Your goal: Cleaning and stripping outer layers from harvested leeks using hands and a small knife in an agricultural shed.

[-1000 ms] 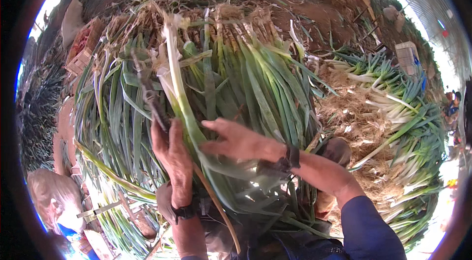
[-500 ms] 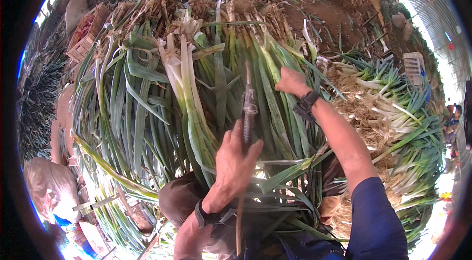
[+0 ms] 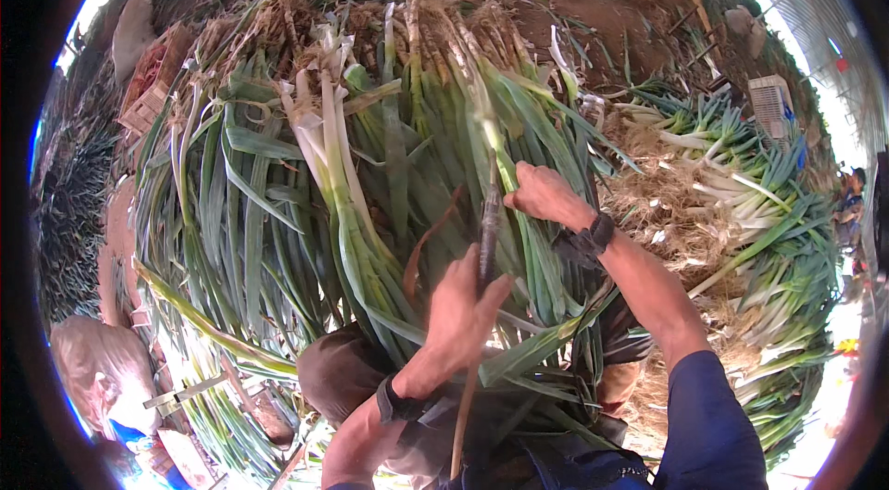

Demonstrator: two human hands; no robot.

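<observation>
My left hand (image 3: 461,307) is closed around a slim hose nozzle (image 3: 489,226) with a dark wrapped grip. A thin tan hose (image 3: 465,420) trails from it toward my lap. The nozzle's tip points away from me at a leek (image 3: 490,131), whose stalk looks blurred there. Just right of the tip, my right hand (image 3: 548,194) is closed on that leek's green upper part, with its root end facing away. Beneath both hands lies a broad pile of leeks (image 3: 250,212), roots at the far side. Several paler, peeled leeks (image 3: 324,133) rest on top, left of the nozzle.
Rows of leeks (image 3: 773,258) with white stems and tan roots (image 3: 671,184) curve along the right. Behind them stands a pale crate (image 3: 770,106). A reddish crate (image 3: 153,87) and a pale sack (image 3: 102,356) are at the left. Leaf scraps litter the brown ground (image 3: 593,22).
My right hand has drawn the leek nearer and slightly left. The nozzle in my left hand has shifted right, its tip now close to the stalk. A brownish leaf strip shows left of the nozzle.
</observation>
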